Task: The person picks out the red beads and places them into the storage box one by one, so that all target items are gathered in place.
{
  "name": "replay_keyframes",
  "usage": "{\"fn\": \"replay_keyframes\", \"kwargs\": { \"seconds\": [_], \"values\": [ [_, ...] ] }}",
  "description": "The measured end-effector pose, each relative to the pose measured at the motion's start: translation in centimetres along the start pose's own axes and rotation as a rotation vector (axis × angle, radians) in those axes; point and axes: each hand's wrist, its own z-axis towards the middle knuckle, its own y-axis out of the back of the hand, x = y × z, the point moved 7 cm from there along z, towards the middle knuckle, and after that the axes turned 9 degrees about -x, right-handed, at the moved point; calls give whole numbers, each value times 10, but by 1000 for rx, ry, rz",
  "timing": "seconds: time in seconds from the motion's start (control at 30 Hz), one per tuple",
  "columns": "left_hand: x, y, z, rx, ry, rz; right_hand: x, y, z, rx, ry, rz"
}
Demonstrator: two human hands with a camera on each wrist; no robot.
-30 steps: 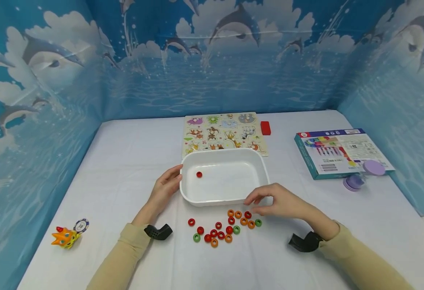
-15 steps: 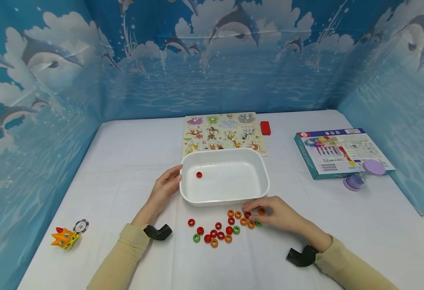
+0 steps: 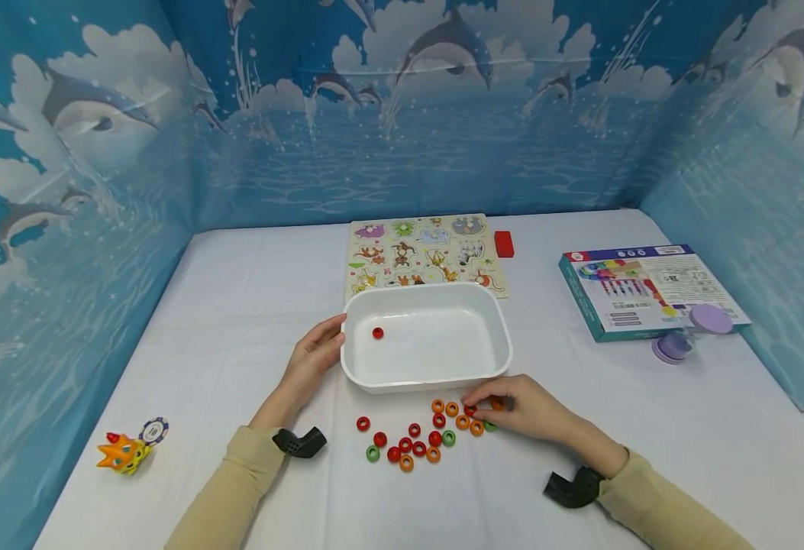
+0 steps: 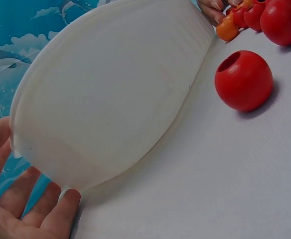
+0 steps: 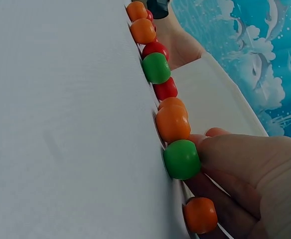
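A white tray (image 3: 426,374) stands mid-table with one red bead (image 3: 377,333) inside. My left hand (image 3: 310,359) rests against the tray's left end; in the left wrist view its fingers (image 4: 61,211) spread along the outer wall. In front of the tray lie several red, orange and green beads. My right hand (image 3: 521,405) pinches a red bead (image 3: 469,410) between thumb and fingertips, low among them. An orange bead (image 5: 200,215) sits under that hand, and a green bead (image 5: 182,159) is beside the thumb, which hides the pinched bead in the right wrist view.
An animal puzzle board (image 3: 418,252) lies behind the tray, with a red block (image 3: 504,244) beside it. At right are a flat box (image 3: 642,294) and a purple-lidded container (image 3: 673,346). A toy figure (image 3: 124,454) and a chip (image 3: 153,430) lie at left.
My right hand has come down from the tray's front right corner to the beads, and its fingertips have closed around a red one. My left hand keeps its place at the tray.
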Motion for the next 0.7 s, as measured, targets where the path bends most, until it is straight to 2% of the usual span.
{"fn": "replay_keyframes", "kwargs": {
  "seconds": [0.37, 0.7],
  "values": [
    [2, 1, 0, 0, -5, 0, 1, 1, 1, -20, -9, -33],
    [1, 0, 0, -9, -4, 13, 10, 8, 1, -19, -9, -166]
  ]
}}
